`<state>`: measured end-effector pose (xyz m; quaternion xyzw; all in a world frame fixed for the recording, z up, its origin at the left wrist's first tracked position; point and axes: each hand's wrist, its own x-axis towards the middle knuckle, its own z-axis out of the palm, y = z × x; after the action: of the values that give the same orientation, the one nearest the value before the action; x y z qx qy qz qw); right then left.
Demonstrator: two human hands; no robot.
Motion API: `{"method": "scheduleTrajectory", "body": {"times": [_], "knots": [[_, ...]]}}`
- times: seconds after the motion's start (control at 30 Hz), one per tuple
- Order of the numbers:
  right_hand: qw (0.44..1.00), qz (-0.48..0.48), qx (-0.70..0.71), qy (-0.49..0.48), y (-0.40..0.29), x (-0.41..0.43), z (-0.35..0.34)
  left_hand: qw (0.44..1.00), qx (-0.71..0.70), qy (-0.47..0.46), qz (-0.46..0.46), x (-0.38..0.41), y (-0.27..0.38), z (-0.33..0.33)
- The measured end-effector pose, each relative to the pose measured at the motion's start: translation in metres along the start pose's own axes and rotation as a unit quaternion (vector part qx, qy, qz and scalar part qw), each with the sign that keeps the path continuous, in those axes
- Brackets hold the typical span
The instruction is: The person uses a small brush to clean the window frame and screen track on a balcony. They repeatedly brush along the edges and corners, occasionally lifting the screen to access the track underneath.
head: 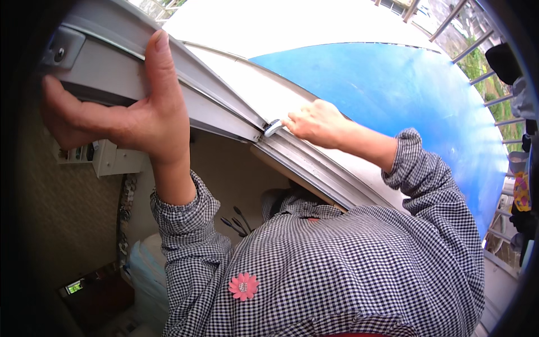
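My left hand grips the aluminium sliding window frame, thumb up along its near face and fingers bent around its lower side. A metal latch sits on the frame beyond those fingers. In my right hand is a small light-coloured brush with dark bristles. Its head touches the corner where the sash meets the grooved window track. Dark specks of dirt lie along the track. Both forearms come out of rolled checked sleeves.
Outside the window lie a white ledge and a blue panel, bordered by metal bars with hanging items at the right. Indoors, at the lower left, are a white drawer cabinet, a light blue cover and several dark-tipped sticks.
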<state>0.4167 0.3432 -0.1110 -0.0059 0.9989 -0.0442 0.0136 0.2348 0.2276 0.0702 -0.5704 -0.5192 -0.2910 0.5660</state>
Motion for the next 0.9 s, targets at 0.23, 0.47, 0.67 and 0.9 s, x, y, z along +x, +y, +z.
{"method": "scheduleTrajectory", "body": {"times": [0.23,0.47,0.67,0.9], "knots": [[0.983,-0.095,-0.060,-0.145,0.016,-0.002,-0.039,0.998,0.049,-0.021,0.025,-0.007,-0.004,-0.004],[0.987,-0.063,-0.056,-0.134,0.006,0.013,-0.009,0.999,0.029,-0.023,0.031,-0.006,-0.008,-0.002],[0.992,-0.022,-0.089,-0.087,-0.005,0.013,-0.027,1.000,0.021,-0.005,0.008,-0.006,0.005,-0.001],[0.991,-0.070,-0.007,-0.115,0.034,0.003,-0.024,0.999,0.019,-0.023,0.018,-0.001,0.006,0.019]]}}
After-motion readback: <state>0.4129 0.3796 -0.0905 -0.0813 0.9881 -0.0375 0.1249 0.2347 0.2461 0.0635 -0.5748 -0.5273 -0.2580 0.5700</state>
